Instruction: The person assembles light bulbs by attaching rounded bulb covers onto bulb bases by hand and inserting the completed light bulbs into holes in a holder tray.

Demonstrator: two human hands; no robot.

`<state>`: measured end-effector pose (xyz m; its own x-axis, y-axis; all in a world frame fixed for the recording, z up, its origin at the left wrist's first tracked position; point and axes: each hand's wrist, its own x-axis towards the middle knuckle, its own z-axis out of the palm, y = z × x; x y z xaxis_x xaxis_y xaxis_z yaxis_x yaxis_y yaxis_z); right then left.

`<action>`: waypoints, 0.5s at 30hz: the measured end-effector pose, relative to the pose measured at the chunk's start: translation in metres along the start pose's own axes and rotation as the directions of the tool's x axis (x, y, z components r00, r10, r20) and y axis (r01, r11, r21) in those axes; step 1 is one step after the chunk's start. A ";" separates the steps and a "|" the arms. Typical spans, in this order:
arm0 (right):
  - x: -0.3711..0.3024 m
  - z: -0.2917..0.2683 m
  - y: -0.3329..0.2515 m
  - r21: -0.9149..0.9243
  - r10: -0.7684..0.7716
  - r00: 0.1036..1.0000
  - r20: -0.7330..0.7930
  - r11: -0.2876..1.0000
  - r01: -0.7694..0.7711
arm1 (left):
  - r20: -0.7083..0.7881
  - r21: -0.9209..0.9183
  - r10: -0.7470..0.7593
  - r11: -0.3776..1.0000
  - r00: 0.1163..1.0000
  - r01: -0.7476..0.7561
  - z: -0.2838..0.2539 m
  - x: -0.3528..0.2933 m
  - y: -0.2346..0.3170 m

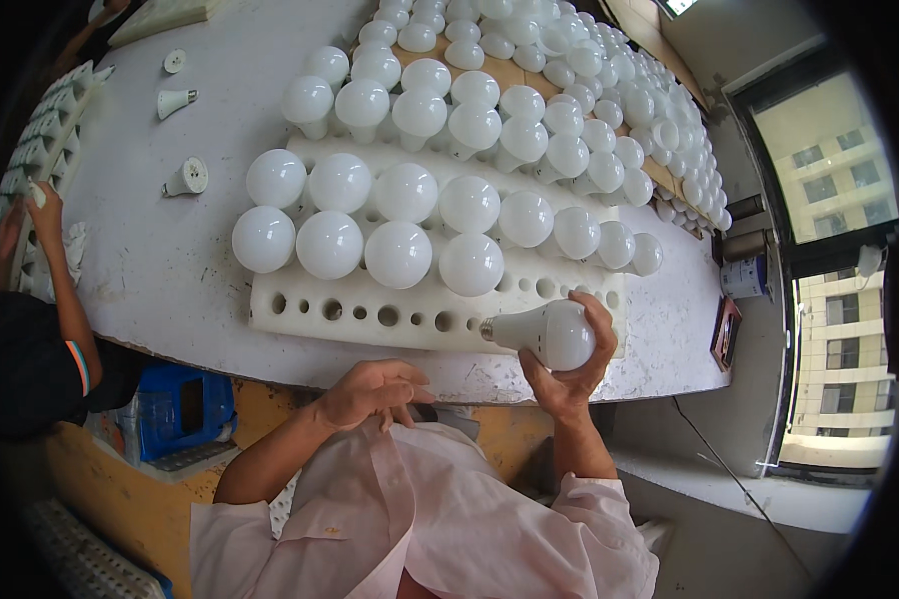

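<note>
Pink shirt [420, 519] hides left hand [370, 391] fingers' state; right hand [569, 369] fingers grip white bulb [554, 334], partly covering it

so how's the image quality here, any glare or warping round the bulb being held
Head view: fisheye bends the table edge and darkens the corners; the window at right is bright but not blown out; soft daylight gives a mild sheen on the bulb in the right hand; the left hand is sharp too.

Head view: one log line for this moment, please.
right hand: holds bulb, base pointing left | left hand: empty, at table edge | foam tray: partly filled
</note>
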<state>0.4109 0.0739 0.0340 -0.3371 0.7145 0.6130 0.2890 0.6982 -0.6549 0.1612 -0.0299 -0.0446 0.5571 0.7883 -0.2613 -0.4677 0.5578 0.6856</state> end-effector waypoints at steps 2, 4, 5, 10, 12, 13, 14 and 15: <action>0.024 -0.010 0.012 -0.228 -0.095 0.995 -0.027 0.970 0.087 | 0.009 0.036 0.033 0.999 0.999 -0.034 0.004 0.001 0.002; 0.039 -0.007 0.022 -0.315 -0.047 0.995 0.084 0.946 0.071 | -0.023 0.102 0.048 0.994 0.999 -0.046 0.013 0.001 0.009; 0.047 -0.005 0.027 -0.398 0.026 0.981 0.191 0.916 0.053 | -0.015 0.114 0.063 0.992 0.998 -0.061 0.014 0.000 0.010; 0.057 -0.014 0.015 -0.434 0.106 0.956 0.275 0.901 0.025 | -0.083 0.148 0.088 0.986 0.993 -0.075 0.003 -0.035 0.013; 0.067 -0.032 0.012 -0.361 0.023 0.989 0.147 0.932 0.032 | -0.087 0.121 0.131 0.985 0.988 -0.120 0.002 -0.056 0.024; 0.078 -0.038 0.018 -0.325 -0.038 0.996 0.086 0.944 0.064 | -0.100 0.140 0.229 0.967 0.968 -0.214 0.000 -0.069 0.029; 0.092 -0.041 0.026 -0.306 -0.053 0.998 0.043 0.950 0.063 | -0.114 0.154 0.320 0.941 0.941 -0.301 -0.006 -0.078 0.035; 0.109 -0.043 0.036 -0.283 -0.067 0.998 0.001 0.957 0.064 | -0.122 0.161 0.321 0.940 0.939 -0.300 -0.015 -0.087 0.043</action>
<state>0.4235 0.1784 0.0964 -0.3561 0.6664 0.6550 0.5086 0.7263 -0.4624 0.0818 -0.0706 -0.0022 0.2892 0.9511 -0.1082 -0.4962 0.2456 0.8327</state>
